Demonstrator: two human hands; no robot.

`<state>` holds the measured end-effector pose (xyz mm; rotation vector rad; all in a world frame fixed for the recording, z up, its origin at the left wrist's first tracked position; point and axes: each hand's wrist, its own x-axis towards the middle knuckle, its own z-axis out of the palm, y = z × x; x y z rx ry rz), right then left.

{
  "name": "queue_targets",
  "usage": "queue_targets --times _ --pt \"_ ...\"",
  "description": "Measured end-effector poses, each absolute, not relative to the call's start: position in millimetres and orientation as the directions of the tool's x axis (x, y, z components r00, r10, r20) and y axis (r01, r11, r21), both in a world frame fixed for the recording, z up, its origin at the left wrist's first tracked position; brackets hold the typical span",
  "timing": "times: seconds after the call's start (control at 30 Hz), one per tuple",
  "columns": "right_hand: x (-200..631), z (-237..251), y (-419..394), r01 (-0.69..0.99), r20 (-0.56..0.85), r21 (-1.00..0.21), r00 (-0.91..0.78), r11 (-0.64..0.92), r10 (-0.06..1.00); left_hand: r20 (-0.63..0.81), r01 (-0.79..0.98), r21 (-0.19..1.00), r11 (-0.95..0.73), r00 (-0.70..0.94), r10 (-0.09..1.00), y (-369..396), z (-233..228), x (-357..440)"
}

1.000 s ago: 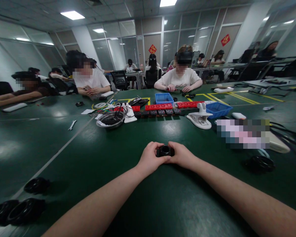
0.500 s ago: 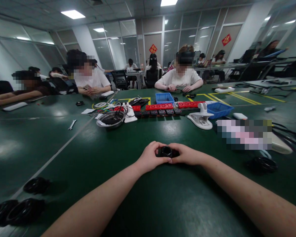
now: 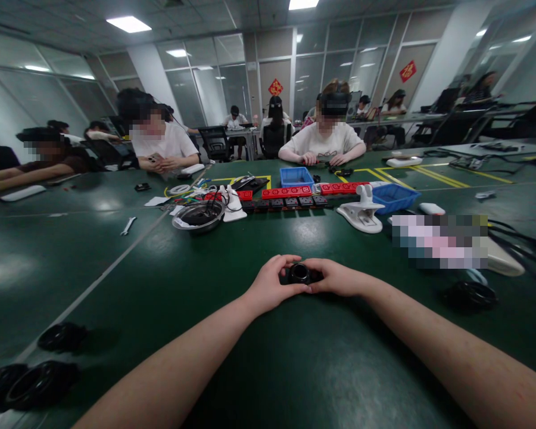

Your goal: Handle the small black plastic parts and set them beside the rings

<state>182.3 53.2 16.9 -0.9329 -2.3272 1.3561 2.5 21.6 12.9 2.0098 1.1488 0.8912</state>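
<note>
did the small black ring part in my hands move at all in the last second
No. The small black ring part sits between the left hand and right hand, same spot below the white clamp.

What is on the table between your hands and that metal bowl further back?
Nothing: in the head view, only bare green table lies between the hands holding the small black part and the metal bowl.

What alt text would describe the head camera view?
Two bare hands, left hand and right hand, hold a small round black plastic part over a dark green table. Other people sit opposite, behind red power strips.
</note>
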Motion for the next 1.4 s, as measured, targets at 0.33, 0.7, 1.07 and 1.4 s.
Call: queue_targets --times 0.33,0.7,1.07,1.4 --pt "174.0 14.7 48.5 0.450 -0.083 -0.851 -0.624 0.270 0.777 0.226 0.507 0.767 -0.392 0.358 0.906 19.3 15.4 4.0" --pt "153.1 -0.9 32.2 0.791 0.070 -0.563 -0.241 0.238 0.968 0.236 0.597 0.740 -0.310 0.201 0.951 15.6 13.2 8.4" --pt "171.0 13.7 44.5 0.479 0.027 -0.755 -0.659 0.447 0.752 0.193 0.493 0.767 -0.410 0.432 0.881 26.2 14.2 -2.1" --pt "182.0 20.2 52.9 0.407 -0.077 -0.816 -0.781 0.411 0.620 0.205 0.445 0.789 -0.423 0.458 0.865 22.5 15.1 0.5"
